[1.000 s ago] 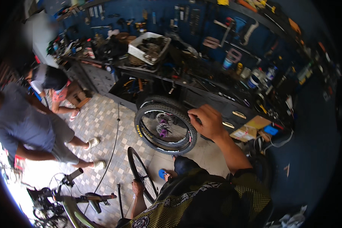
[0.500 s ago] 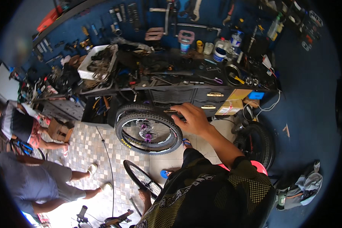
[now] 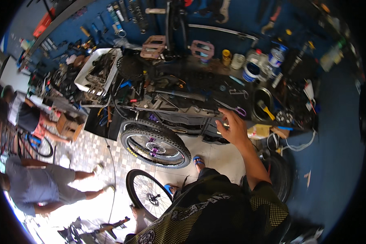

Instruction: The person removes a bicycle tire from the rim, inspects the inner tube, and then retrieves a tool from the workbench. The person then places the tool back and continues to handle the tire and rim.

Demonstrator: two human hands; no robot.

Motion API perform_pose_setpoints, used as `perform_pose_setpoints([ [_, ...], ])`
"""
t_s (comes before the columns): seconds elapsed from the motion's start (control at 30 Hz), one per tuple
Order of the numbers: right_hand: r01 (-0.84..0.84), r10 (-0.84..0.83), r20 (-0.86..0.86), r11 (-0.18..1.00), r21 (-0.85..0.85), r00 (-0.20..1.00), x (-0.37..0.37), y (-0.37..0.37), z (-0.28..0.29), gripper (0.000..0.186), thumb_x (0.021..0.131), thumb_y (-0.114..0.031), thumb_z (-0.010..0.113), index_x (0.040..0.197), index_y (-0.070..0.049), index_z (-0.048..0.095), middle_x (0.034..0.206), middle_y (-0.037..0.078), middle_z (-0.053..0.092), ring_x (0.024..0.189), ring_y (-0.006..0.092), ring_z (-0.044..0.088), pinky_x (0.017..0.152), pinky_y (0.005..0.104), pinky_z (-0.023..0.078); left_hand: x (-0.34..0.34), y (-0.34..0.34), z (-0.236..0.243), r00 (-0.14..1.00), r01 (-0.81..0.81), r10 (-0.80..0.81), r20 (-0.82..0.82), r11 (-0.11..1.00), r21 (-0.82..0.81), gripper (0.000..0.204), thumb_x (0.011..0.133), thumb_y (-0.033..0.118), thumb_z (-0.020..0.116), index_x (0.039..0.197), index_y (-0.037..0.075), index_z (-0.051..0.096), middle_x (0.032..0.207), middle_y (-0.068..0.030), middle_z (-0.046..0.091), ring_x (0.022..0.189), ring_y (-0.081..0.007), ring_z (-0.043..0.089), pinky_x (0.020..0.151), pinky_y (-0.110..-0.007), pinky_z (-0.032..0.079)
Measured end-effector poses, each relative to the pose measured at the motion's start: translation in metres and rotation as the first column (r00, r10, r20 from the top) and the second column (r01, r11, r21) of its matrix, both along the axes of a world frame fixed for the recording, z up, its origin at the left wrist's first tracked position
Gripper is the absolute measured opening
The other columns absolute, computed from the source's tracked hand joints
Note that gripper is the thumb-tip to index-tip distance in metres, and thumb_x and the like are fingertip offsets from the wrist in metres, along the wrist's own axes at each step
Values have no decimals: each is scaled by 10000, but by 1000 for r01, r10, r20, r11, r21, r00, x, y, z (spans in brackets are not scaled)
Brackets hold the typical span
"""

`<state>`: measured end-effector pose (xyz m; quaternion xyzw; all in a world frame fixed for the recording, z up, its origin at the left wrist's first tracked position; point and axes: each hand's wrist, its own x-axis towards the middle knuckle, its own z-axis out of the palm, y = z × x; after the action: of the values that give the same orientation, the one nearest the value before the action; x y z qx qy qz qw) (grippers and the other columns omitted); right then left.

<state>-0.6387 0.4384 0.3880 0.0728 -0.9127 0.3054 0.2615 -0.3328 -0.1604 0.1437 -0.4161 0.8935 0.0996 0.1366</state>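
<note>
Knobby tire, yellow lettering; shirt, white lettering.

Near the back edge of the counter, a yellow container is being supported; toward its left end, dark parts are being held in a white basket.

Black wheel, checkered beige-brown floor, blue wall, white basket, yellow brush

Black-tyred spoked bicycle wheel, tilted
</note>
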Motion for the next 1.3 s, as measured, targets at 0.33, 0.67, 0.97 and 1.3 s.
perform_pose_setpoints([
  [0.33,-521,521,-13,853,-7,853,-108,-66,-15,369,912,-240,816,1250,-137,710,1019,94,741,891,322,741,730,417,596,42,102,28,914,-396,375,155,908,138,509,852,207,665,1340,70,629,1238,-237,740,1222,-431,682,1034,-550,530],
  [0.67,-820,804,199,573,-9,560,-128,-162,-28,291,910,-219,816,1173,-119,742,925,92,731,825,321,725,723,437,585,52,124,30,874,-480,471,118,875,63,371,922,265,694,1263,125,657,1175,-221,738,1123,-431,715,941,-552,563],
  [0.97,-878,843,253,475,59,474,-117,-306,-44,249,911,-252,814,1123,-140,743,941,66,746,842,307,739,739,429,605,69,53,7,845,-533,515,142,829,169,365,950,308,682,1277,148,668,1202,-220,733,1139,-435,709,978,-539,547],
  [1.3,-932,880,319,361,29,351,-70,-546,-13,242,945,-285,778,1139,-145,741,1006,82,772,917,323,752,783,435,605,68,-76,2,904,-423,422,69,859,289,394,887,244,705,1242,87,641,1109,-229,741,1048,-455,730,923,-567,563],
])
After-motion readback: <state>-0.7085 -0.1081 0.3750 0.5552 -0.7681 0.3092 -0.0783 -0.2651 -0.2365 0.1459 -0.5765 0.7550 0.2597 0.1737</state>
